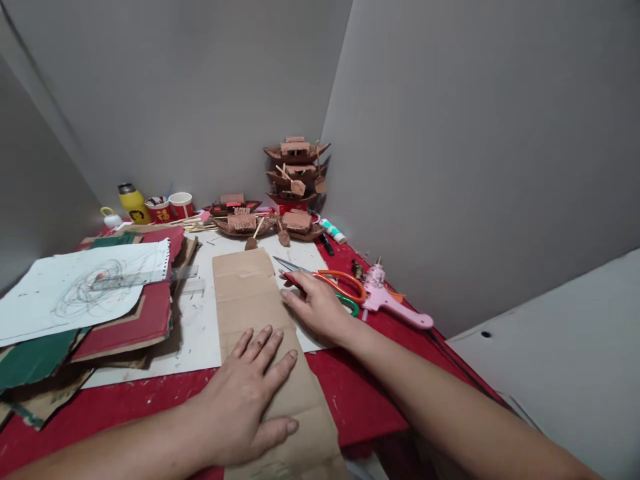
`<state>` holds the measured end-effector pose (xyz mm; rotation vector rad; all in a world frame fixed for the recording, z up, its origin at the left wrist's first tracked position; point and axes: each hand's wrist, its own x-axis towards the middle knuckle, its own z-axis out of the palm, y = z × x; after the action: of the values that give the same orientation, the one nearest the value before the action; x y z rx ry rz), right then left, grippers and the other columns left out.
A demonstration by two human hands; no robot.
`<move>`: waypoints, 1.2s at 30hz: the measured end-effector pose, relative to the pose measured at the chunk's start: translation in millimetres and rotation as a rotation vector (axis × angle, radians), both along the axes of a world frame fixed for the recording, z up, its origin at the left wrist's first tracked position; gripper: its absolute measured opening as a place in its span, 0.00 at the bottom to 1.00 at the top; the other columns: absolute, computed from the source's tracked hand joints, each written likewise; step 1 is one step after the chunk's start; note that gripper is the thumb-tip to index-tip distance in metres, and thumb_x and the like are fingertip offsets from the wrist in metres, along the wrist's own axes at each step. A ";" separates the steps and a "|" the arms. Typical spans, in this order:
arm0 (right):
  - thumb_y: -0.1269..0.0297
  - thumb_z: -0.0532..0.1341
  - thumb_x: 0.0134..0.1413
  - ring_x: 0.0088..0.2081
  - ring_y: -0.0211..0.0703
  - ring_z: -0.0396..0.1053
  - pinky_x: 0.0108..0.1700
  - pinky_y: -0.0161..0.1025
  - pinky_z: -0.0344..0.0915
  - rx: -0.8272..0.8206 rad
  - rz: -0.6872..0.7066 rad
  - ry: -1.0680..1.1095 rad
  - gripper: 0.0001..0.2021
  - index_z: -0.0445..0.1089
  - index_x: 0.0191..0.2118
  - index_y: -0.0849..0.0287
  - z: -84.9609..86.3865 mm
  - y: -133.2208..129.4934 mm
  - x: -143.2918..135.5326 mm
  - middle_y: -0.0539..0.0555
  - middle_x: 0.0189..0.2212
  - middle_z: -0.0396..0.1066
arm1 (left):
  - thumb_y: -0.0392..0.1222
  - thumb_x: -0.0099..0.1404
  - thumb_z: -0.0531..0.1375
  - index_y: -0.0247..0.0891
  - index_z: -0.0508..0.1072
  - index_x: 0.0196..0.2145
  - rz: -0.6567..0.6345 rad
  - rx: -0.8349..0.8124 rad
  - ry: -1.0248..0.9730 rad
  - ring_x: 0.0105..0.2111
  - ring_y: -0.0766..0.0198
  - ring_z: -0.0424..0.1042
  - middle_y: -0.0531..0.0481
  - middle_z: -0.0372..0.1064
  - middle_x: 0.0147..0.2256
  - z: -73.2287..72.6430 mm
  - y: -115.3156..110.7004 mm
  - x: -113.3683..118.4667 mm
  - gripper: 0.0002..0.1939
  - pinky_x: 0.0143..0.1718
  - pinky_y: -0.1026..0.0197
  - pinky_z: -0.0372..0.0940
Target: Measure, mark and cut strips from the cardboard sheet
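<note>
A long strip of brown cardboard (245,287) runs from the middle of the table toward me. My left hand (250,387) lies flat on its near half, fingers spread. Beside the strip's right edge, my right hand (320,303) is closed, with a thin dark pen (295,281) between thumb and fingers; most of the pen is hidden. Just beyond that hand lies a pair of scissors (345,283) with orange and green handles, its blades pointing left. A pink glue gun (395,303) rests to the right of the scissors.
Left, a stack of red and green card (130,333) bears a scribbled paper (45,287) and a clear ruler (150,277). Small brown model boats (295,153) are stacked at the back. Cups (181,203), a yellow bottle (134,203) and sticks stand or lie nearby. Grey partitions enclose the table.
</note>
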<state>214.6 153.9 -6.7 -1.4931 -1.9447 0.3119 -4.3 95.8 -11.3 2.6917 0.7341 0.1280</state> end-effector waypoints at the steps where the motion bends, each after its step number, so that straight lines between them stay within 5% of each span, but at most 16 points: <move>1: 0.66 0.58 0.59 0.42 0.48 0.70 0.46 0.43 0.65 -0.018 -0.001 -0.048 0.14 0.67 0.51 0.60 -0.7 0.7 -0.4 0.59 0.45 0.72 | 0.55 0.61 0.61 0.43 0.48 0.68 -0.009 -0.004 0.001 0.67 0.39 0.36 0.36 0.36 0.68 0.3 -1.6 0.0 0.43 0.63 0.33 0.39; 12: 0.65 0.61 0.58 0.47 0.52 0.70 0.48 0.44 0.64 -0.156 0.095 -0.203 0.17 0.67 0.53 0.63 -3.4 -5.8 -2.8 0.63 0.45 0.71 | 0.54 0.61 0.61 0.39 0.45 0.69 -0.046 -0.109 0.071 0.66 0.39 0.29 0.32 0.31 0.68 11.5 -8.4 6.1 0.46 0.63 0.32 0.35; 21: 0.64 0.61 0.58 0.43 0.48 0.71 0.43 0.39 0.63 -0.180 0.159 -0.164 0.15 0.65 0.50 0.61 -1.3 -7.6 -0.1 0.60 0.43 0.73 | 0.53 0.54 0.67 0.41 0.47 0.68 -0.101 -0.125 0.094 0.66 0.36 0.29 0.32 0.31 0.68 9.6 -22.0 8.4 0.50 0.63 0.31 0.32; 27: 0.63 0.60 0.58 0.37 0.45 0.70 0.37 0.36 0.59 -0.199 0.209 -0.190 0.13 0.66 0.48 0.59 3.2 -12.5 -0.7 0.56 0.38 0.75 | 0.63 0.52 0.65 0.40 0.48 0.68 -0.196 -0.124 0.172 0.66 0.32 0.27 0.30 0.31 0.68 13.7 -30.2 11.4 0.53 0.60 0.26 0.31; 36: 0.59 0.58 0.59 0.34 0.45 0.69 0.34 0.35 0.55 -0.223 0.167 -0.245 0.10 0.67 0.43 0.59 8.3 -5.5 0.4 0.56 0.35 0.75 | 0.56 0.44 0.71 0.43 0.48 0.68 -0.184 -0.074 0.207 0.66 0.33 0.28 0.32 0.29 0.68 18.6 -28.4 9.0 0.59 0.61 0.29 0.29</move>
<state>215.0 148.4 1.6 -1.5717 -2.3000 0.4500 4.7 67.3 7.3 2.7110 0.5328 -0.2220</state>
